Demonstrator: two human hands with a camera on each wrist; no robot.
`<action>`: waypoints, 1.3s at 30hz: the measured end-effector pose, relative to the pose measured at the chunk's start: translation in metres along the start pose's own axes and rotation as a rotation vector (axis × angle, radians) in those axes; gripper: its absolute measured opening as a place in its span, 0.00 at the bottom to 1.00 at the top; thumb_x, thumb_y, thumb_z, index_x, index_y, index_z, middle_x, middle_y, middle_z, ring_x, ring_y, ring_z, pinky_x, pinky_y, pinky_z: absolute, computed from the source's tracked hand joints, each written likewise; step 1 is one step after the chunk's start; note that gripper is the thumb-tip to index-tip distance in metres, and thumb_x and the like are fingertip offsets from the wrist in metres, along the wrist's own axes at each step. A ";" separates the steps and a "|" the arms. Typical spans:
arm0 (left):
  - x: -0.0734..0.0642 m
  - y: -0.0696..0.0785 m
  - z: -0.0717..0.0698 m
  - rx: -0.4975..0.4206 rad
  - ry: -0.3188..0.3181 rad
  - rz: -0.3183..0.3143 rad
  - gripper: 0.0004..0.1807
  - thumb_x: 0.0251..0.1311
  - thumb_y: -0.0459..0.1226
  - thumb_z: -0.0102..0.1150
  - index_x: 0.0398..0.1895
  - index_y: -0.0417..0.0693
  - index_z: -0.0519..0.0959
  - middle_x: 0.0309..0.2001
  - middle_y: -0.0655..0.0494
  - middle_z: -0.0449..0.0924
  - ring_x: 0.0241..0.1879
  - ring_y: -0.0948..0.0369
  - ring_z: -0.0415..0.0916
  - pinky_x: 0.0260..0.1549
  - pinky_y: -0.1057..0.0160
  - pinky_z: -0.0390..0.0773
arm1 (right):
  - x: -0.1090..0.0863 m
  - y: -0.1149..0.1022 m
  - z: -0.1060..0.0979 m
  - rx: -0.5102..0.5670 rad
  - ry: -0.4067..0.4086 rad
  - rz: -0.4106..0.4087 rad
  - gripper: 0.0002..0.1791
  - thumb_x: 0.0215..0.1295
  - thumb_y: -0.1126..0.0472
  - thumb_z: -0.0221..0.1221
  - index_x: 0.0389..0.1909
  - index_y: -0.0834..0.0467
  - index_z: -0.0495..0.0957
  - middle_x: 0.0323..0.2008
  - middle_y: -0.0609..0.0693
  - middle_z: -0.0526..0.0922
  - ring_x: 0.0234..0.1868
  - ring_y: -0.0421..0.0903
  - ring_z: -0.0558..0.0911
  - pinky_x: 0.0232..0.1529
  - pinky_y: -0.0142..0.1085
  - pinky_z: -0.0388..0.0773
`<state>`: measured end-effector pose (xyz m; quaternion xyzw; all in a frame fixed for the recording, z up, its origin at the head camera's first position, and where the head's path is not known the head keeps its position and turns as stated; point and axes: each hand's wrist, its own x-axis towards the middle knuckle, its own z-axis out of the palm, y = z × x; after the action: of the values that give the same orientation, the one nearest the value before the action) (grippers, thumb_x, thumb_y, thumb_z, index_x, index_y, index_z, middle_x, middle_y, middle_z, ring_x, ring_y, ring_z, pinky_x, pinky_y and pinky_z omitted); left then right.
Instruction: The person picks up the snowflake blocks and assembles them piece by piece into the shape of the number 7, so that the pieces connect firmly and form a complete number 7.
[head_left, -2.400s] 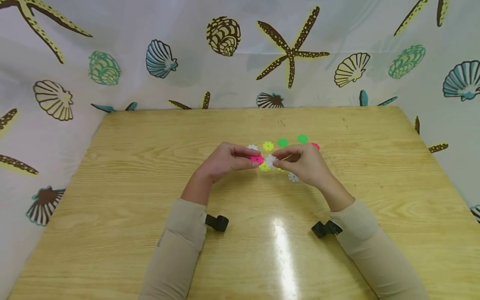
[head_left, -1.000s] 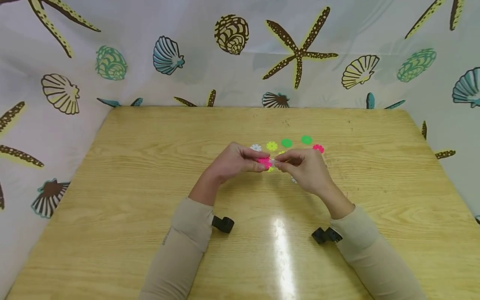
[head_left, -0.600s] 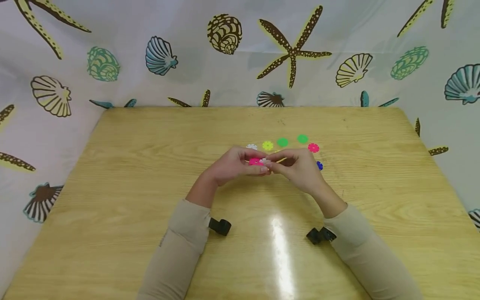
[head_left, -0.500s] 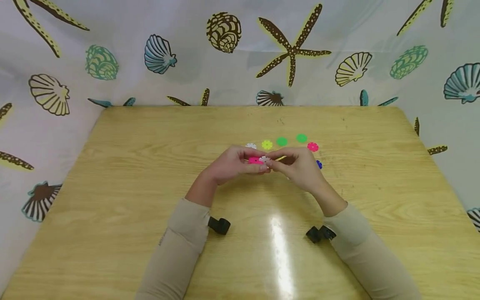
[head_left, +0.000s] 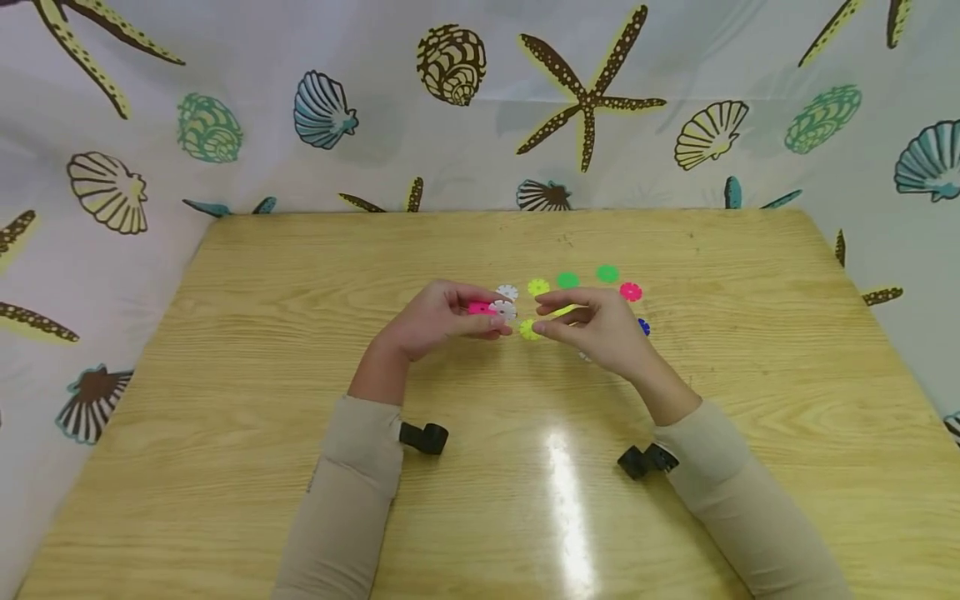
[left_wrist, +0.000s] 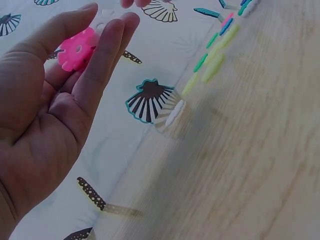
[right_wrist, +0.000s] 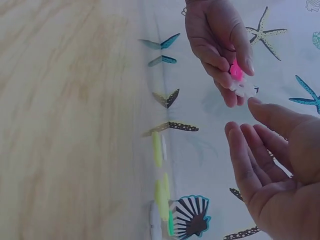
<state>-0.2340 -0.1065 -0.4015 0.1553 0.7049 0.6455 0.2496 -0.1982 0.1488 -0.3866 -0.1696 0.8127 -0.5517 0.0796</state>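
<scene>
My left hand [head_left: 431, 321] pinches a pink notched plastic disc [head_left: 480, 308] between thumb and fingers above the table. A white notched disc [head_left: 504, 310] is attached to its right edge, and the two form one piece. In the left wrist view the pink disc [left_wrist: 77, 49] shows plainly, while the white one is faint between the fingertips. My right hand [head_left: 603, 329] is off to the right, fingers and thumb apart with nothing between them. Under its fingertips a yellow notched disc [head_left: 529, 329] lies on the table, partly covered.
On the wooden table [head_left: 300, 358] lie more discs: a white one [head_left: 507, 292], a yellow one [head_left: 538, 287], two green, a pink one [head_left: 631, 292] and a blue one [head_left: 645, 327] partly behind the right hand. Shell-printed cloth [head_left: 480, 150] borders the table.
The white disc, earlier in my right fingers, has been joined to the pink disc. My right hand has let go, and my left hand has drawn left with both.
</scene>
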 end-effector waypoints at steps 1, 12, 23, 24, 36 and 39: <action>0.000 0.000 -0.001 -0.005 0.005 0.002 0.20 0.63 0.29 0.63 0.58 0.31 0.77 0.44 0.41 0.87 0.50 0.41 0.84 0.50 0.55 0.85 | 0.002 0.001 0.000 -0.013 -0.007 0.008 0.20 0.62 0.60 0.68 0.55 0.60 0.83 0.51 0.62 0.85 0.43 0.50 0.89 0.43 0.35 0.87; 0.006 -0.008 0.001 -0.003 -0.018 0.018 0.20 0.63 0.29 0.64 0.57 0.31 0.77 0.43 0.40 0.88 0.50 0.39 0.83 0.51 0.54 0.85 | 0.024 0.006 -0.003 -0.125 -0.058 0.086 0.23 0.63 0.54 0.68 0.57 0.58 0.82 0.51 0.57 0.85 0.44 0.54 0.87 0.45 0.44 0.87; 0.005 -0.010 -0.004 -0.009 0.038 -0.016 0.20 0.64 0.30 0.63 0.58 0.33 0.76 0.47 0.40 0.84 0.44 0.54 0.87 0.51 0.58 0.85 | 0.045 -0.001 -0.007 -0.200 -0.058 0.120 0.22 0.65 0.54 0.66 0.56 0.60 0.82 0.47 0.54 0.85 0.41 0.59 0.86 0.37 0.39 0.84; 0.006 -0.009 -0.004 -0.012 0.038 -0.016 0.20 0.64 0.30 0.63 0.58 0.33 0.76 0.48 0.39 0.84 0.44 0.54 0.87 0.51 0.58 0.85 | 0.047 -0.002 -0.007 -0.205 -0.056 0.128 0.22 0.66 0.54 0.66 0.57 0.60 0.81 0.47 0.54 0.84 0.41 0.59 0.86 0.35 0.37 0.83; 0.006 -0.013 -0.004 -0.044 0.041 -0.028 0.19 0.64 0.28 0.62 0.57 0.31 0.76 0.49 0.37 0.83 0.45 0.51 0.87 0.50 0.58 0.85 | 0.067 0.001 0.002 -0.275 -0.057 0.188 0.21 0.65 0.53 0.66 0.56 0.58 0.82 0.47 0.53 0.83 0.43 0.51 0.81 0.35 0.32 0.77; 0.007 -0.013 -0.005 -0.048 0.040 -0.037 0.19 0.64 0.28 0.62 0.57 0.32 0.76 0.49 0.38 0.83 0.47 0.49 0.86 0.51 0.58 0.85 | 0.075 0.002 0.006 -0.310 -0.059 0.201 0.21 0.64 0.52 0.67 0.55 0.57 0.83 0.44 0.52 0.83 0.40 0.48 0.79 0.34 0.33 0.75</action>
<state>-0.2406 -0.1081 -0.4150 0.1230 0.6969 0.6604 0.2511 -0.2668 0.1173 -0.3861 -0.1140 0.8982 -0.4040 0.1308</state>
